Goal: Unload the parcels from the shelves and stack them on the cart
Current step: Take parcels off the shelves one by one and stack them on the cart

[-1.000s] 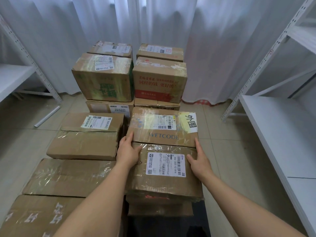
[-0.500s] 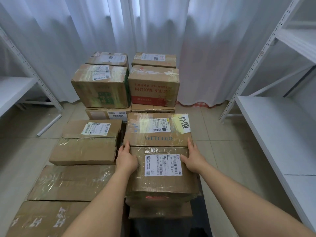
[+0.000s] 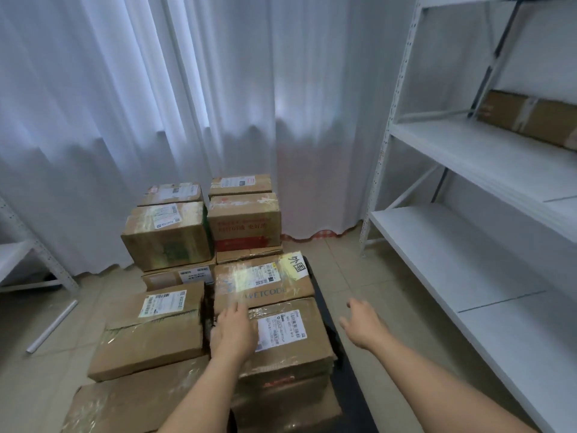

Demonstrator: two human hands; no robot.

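light: soft daylight through curtains (image 3: 187, 120) | blur: hands (motion) | edges: bowed

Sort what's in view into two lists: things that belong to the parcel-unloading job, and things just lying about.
Belongs to the job:
- stacked parcels on the cart
- parcel on the shelf
- shelving unit
- left hand over the near parcel
- right hand, empty

Just lying about:
- white tube on the floor
- curtain

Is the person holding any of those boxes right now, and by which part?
Nothing is held. The left hand lies open over the top parcel; the right hand hangs open in the air beside it.
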